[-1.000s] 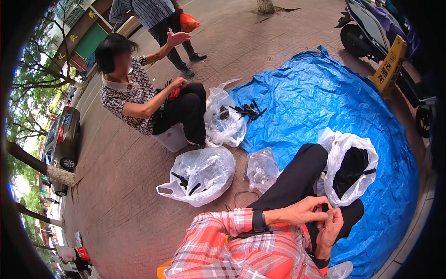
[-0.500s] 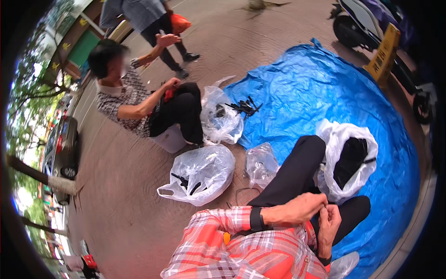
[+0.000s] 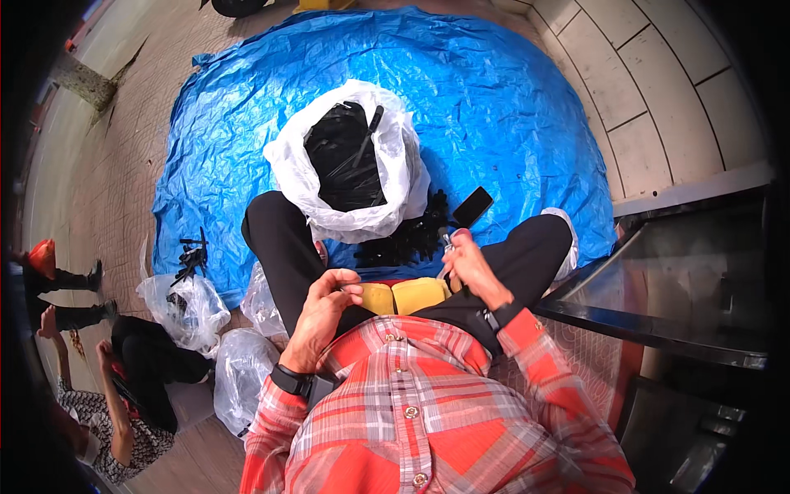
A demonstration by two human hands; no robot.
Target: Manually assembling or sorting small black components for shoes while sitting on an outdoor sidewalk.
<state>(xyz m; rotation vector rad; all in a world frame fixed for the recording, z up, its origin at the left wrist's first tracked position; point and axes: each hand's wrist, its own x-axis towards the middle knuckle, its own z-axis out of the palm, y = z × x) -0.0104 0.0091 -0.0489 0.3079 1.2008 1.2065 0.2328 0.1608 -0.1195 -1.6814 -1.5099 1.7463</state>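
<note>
Over my left thigh, my left hand (image 3: 325,300) has its fingers curled together; whatever they may pinch is too small to make out. My right hand (image 3: 471,267) is closed near my right thigh, with a small shiny silvery piece (image 3: 448,240) at its fingertips. Two yellow pads (image 3: 395,297) lie across my lap between the hands. Just beyond them, a heap of small black pieces (image 3: 411,239) rests on the blue tarp (image 3: 510,123). Behind the heap stands a white plastic bag (image 3: 288,156), its mouth rolled open, filled with black strip-like pieces (image 3: 341,156).
A dark phone (image 3: 473,207) lies right of the heap. At left are clear plastic bags (image 3: 245,375) and a few black pieces (image 3: 194,253) on the tarp. A seated person (image 3: 115,412) is at lower left. A dark glossy panel (image 3: 658,288) stands close on my right.
My view has swung right and down, bringing the white bag to the middle. My hands, together before, are now apart over my lap.
</note>
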